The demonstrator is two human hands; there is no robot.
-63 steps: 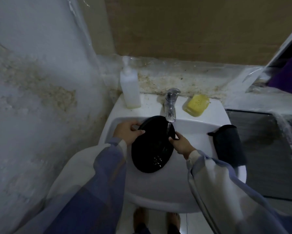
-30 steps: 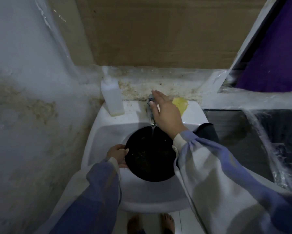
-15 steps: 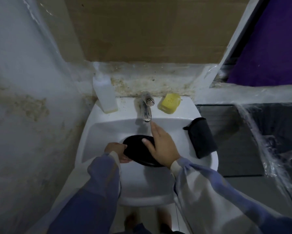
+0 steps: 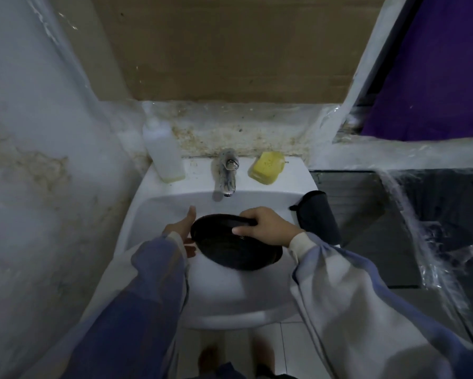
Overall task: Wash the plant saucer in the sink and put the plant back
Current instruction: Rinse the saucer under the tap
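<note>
The round black plant saucer (image 4: pixel 230 250) hangs tilted over the basin of the white sink (image 4: pixel 158 209), its ribbed face turned up toward me. My right hand (image 4: pixel 265 227) is closed on its far right rim, thumb on top. At the saucer's left edge my left hand (image 4: pixel 179 231) is spread, with the thumb raised clear of the rim and the fingertips just below the edge. The chrome tap (image 4: pixel 228 173) stands behind the saucer and no water runs from it. The plant is not in view.
A white soap bottle (image 4: pixel 163 154) stands at the sink's back left and a yellow sponge (image 4: pixel 267 168) at the back right. A dark cloth (image 4: pixel 318 217) hangs over the right rim. A stained wall is close on the left; plastic sheeting covers a dark surface on the right.
My right hand left the tap, the water stopped, and that hand took the saucer's right rim. My left hand loosened and its thumb came off the rim. The saucer shifted right.
</note>
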